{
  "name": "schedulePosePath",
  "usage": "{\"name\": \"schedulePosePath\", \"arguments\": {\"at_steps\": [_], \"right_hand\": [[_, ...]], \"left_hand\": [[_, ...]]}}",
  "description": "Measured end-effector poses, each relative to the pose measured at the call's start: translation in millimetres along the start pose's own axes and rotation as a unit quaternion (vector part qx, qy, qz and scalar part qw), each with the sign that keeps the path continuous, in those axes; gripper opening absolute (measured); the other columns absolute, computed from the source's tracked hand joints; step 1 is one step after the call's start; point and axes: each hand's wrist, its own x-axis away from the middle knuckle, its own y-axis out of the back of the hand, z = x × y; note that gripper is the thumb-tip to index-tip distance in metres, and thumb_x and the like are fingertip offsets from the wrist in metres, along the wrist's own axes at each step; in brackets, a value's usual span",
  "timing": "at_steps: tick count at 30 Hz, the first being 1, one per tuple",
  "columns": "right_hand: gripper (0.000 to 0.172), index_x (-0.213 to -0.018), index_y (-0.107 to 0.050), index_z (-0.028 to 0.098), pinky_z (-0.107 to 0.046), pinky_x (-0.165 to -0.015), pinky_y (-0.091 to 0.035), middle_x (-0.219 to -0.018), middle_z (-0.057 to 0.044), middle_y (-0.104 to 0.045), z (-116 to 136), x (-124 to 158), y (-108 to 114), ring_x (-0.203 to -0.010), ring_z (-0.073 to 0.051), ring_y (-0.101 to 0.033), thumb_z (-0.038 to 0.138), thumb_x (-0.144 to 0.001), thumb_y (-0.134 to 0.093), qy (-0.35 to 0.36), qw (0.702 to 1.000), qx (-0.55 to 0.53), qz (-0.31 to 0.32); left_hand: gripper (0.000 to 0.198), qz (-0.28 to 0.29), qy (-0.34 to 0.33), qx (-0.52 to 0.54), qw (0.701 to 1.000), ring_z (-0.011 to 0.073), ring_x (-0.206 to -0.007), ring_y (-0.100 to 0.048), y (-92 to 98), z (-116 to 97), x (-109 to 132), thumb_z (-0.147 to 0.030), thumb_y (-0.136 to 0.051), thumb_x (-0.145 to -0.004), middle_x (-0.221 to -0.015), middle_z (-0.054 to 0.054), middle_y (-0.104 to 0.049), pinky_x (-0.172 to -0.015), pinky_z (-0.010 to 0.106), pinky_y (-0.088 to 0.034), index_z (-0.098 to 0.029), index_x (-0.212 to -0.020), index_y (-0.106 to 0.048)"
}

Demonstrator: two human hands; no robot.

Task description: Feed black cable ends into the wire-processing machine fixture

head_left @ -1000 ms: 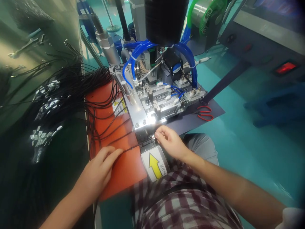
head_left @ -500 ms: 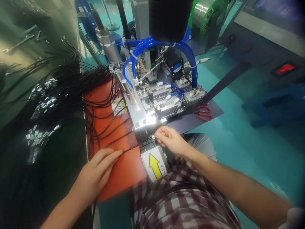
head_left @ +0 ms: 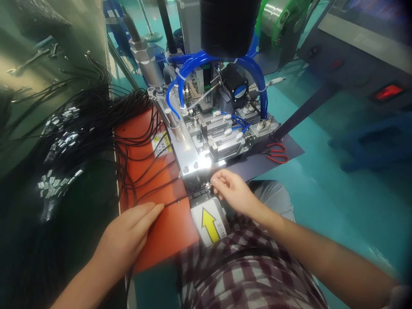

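Observation:
A black cable runs across the orange plate to the front of the metal machine. My left hand lies low over the plate, its fingers together and closed on the cable. At the cable's other end my right hand pinches the tip, beside the machine's feed slot. The tip itself is small and partly hidden by the fingers. Just below this spot is a white cover with a yellow arrow.
Several black cables lie over the plate's left side, leading to a bundle with shiny metal ends. Red-handled pliers rest on the dark base at right. Blue air hoses arch above the machine. A control box stands at upper right.
The fingers of my left hand have drawn closer together on the cable. My right hand stays at the cable's end, almost unmoved.

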Motion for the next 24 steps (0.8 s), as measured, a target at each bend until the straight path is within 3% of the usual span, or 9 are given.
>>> {"name": "schedulePosePath", "arguments": {"at_steps": [3,6,13,17,19,20,24], "right_hand": [[0.015,-0.098,-0.061,0.019,-0.029,-0.066,-0.044,-0.080,-0.001,-0.066,1.9,13.1,3.2,-0.066,-0.014,-0.058,0.022,-0.093,-0.047,0.122,0.980,0.137,-0.082],[0.025,-0.106,-0.067,0.018,-0.028,-0.075,-0.045,-0.095,-0.005,-0.071,2.4,22.9,3.4,-0.082,-0.017,-0.064,0.015,-0.092,-0.046,0.241,0.932,0.262,-0.071],[0.035,-0.100,-0.074,0.017,-0.030,-0.057,-0.034,-0.067,-0.002,-0.067,4.9,19.0,4.9,-0.056,-0.015,-0.055,0.007,-0.084,-0.044,0.342,0.829,0.438,-0.058],[0.036,-0.098,-0.075,0.021,-0.032,-0.054,-0.027,-0.061,-0.001,-0.069,10.9,18.4,8.1,-0.051,-0.015,-0.053,0.008,-0.084,-0.046,0.336,0.804,0.487,-0.057],[0.035,-0.101,-0.074,0.023,-0.032,-0.055,-0.027,-0.064,-0.002,-0.072,13.1,19.0,9.2,-0.053,-0.015,-0.055,0.009,-0.083,-0.048,0.306,0.817,0.488,-0.030],[0.034,-0.101,-0.074,0.024,-0.031,-0.057,-0.030,-0.068,-0.002,-0.073,13.5,19.1,9.8,-0.056,-0.016,-0.057,0.010,-0.083,-0.049,0.283,0.837,0.468,-0.016],[0.019,-0.098,-0.067,0.024,-0.029,-0.060,-0.041,-0.073,-0.001,-0.070,8.1,15.4,11.4,-0.061,-0.017,-0.061,0.022,-0.089,-0.050,0.129,0.967,0.218,-0.042]], "left_hand": [[0.035,0.000,0.000,-0.002,1.000,0.0248,-0.089,-0.069,-1.4,-1.1,0.7,-0.003,-0.040,-0.089,-0.103,0.014,-0.068,-0.078,0.035,-0.056,-0.012,-0.120,-0.053],[0.034,-0.003,0.005,-0.001,1.000,0.0244,-0.089,-0.068,-3.2,-2.2,1.2,-0.002,-0.041,-0.089,-0.102,0.014,-0.068,-0.078,0.035,-0.056,-0.012,-0.120,-0.052],[0.033,-0.007,0.006,0.008,1.000,0.0237,-0.091,-0.066,-4.7,-2.2,1.8,-0.002,-0.042,-0.090,-0.103,0.015,-0.066,-0.080,0.035,-0.056,-0.011,-0.120,-0.051],[0.037,-0.018,0.027,0.027,0.999,0.0233,-0.093,-0.065,-9.5,-3.1,6.6,-0.001,-0.043,-0.090,-0.106,0.013,-0.066,-0.082,0.035,-0.055,-0.014,-0.124,-0.051],[0.040,-0.025,0.042,0.038,0.998,0.0233,-0.095,-0.065,-13.3,-3.6,9.9,-0.003,-0.042,-0.090,-0.107,0.012,-0.066,-0.084,0.035,-0.054,-0.016,-0.127,-0.050],[0.041,-0.026,0.049,0.042,0.998,0.0234,-0.096,-0.064,-15.0,-3.5,11.3,-0.004,-0.042,-0.090,-0.108,0.012,-0.066,-0.085,0.035,-0.053,-0.017,-0.128,-0.050],[0.041,-0.030,0.051,0.037,0.998,0.0244,-0.097,-0.065,-16.8,-1.7,13.1,-0.008,-0.041,-0.092,-0.108,0.011,-0.067,-0.085,0.036,-0.053,-0.018,-0.130,-0.049]]}}
